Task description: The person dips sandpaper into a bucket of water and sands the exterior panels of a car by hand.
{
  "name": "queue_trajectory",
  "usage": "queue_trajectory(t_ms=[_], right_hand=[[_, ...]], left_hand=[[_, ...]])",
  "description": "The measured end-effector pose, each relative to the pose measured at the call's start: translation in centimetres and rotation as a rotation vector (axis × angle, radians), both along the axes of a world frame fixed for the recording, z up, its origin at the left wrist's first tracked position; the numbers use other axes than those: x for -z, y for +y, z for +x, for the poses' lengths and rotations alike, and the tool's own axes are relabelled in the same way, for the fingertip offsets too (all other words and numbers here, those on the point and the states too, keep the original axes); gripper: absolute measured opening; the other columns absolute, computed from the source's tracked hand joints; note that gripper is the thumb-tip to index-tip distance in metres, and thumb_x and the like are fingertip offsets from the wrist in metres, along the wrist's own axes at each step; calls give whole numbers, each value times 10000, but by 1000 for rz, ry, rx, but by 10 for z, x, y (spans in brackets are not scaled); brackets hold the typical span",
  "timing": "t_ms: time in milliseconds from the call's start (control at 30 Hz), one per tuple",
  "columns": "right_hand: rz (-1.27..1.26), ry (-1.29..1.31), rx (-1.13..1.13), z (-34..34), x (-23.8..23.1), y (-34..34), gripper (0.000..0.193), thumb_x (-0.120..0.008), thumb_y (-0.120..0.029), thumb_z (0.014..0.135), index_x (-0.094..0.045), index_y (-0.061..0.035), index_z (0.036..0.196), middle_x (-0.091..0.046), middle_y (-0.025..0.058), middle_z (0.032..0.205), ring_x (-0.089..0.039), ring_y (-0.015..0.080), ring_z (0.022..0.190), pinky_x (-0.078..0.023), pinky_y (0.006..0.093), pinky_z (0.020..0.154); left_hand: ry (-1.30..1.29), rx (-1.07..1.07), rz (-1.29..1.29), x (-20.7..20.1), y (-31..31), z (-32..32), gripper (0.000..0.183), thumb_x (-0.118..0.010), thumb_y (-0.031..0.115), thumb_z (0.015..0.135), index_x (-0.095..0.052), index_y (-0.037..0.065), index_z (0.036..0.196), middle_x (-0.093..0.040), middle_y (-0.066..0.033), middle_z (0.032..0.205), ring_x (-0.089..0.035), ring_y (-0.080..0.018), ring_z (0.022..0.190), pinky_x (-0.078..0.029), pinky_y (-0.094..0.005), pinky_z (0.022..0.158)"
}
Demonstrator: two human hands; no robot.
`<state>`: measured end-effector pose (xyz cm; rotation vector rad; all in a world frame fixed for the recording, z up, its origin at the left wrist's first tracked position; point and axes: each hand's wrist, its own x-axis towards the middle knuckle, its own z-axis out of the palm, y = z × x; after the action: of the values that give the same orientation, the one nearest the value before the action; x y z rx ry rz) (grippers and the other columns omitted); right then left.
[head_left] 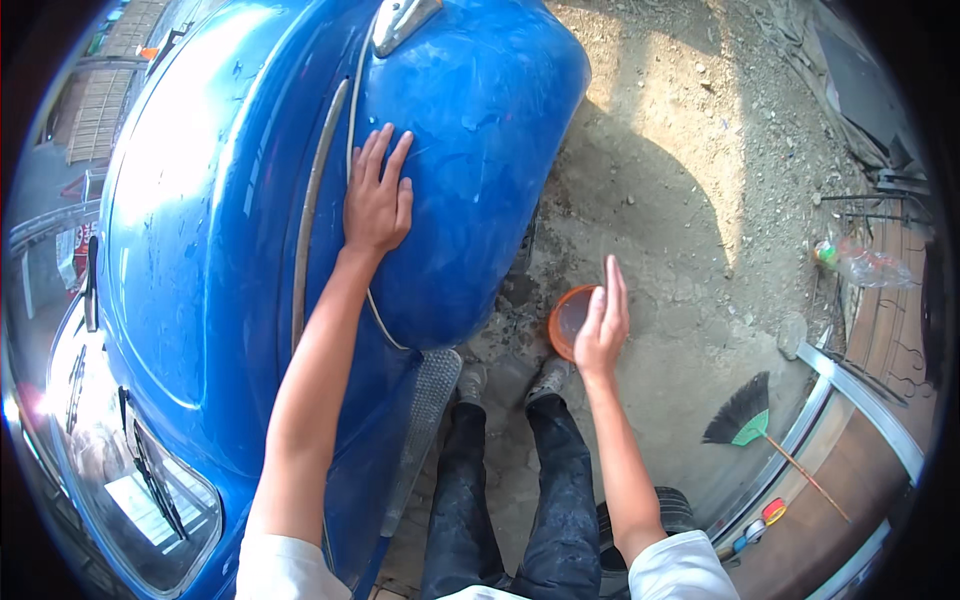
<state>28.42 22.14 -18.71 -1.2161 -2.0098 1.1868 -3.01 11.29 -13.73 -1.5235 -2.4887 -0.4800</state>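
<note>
My left hand [376,208] lies with fingers stretched and slightly apart on the blue car, across the pale seam [352,125] beside the rounded front fender [455,190]. Faint streaks and small wet-looking spots show on the fender's paint. Off to the right, my right hand [604,325] hangs in the air with its fingers straight, seen edge-on, and nothing shows in it. Below it on the ground stands an orange bucket [559,328], partly covered by that hand. Whatever fills the bucket looks greyish.
My legs stand between the car's running board [425,420] and a dark tire [675,508]. On the right are a green-and-black broom [752,425], a clear plastic bottle [872,265] and a metal frame [870,410]. The car's windshield [140,490] and wipers are at lower left.
</note>
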Motion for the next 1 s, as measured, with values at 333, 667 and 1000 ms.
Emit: queue_trajectory(t_ms=[333, 667, 1000], right_hand=[[344, -278, -414, -178, -19, -47, 613, -343, -440, 1018, -274, -135, 1545, -236, 55, 1614, -170, 283, 1499, -40, 649, 1150], [390, -342, -489, -240, -39, 30, 466, -293, -395, 1049, -422, -279, 1481, -329, 39, 1575, -261, 286, 1467, -69, 639, 1162], [444, -346, -492, -258, -26, 71, 444, -409, -359, 1023, -458, -299, 1460, -383, 29, 1548, -312, 277, 1448, -145, 644, 1143]], left_hand=[[-104, -72, 1, 21, 4, 9, 546, -474, 177, 910, -440, 100, 1449, -388, -140, 1518, -355, -301, 1413, -244, -490, 1172], [-205, -76, -36, 24, -2, 11, 563, -496, 172, 886, -441, 112, 1443, -386, -115, 1515, -331, -273, 1425, -219, -475, 1189], [-227, -75, -3, 33, -1, 18, 553, -527, 189, 877, -471, 122, 1423, -391, -116, 1510, -332, -277, 1417, -237, -477, 1178]])
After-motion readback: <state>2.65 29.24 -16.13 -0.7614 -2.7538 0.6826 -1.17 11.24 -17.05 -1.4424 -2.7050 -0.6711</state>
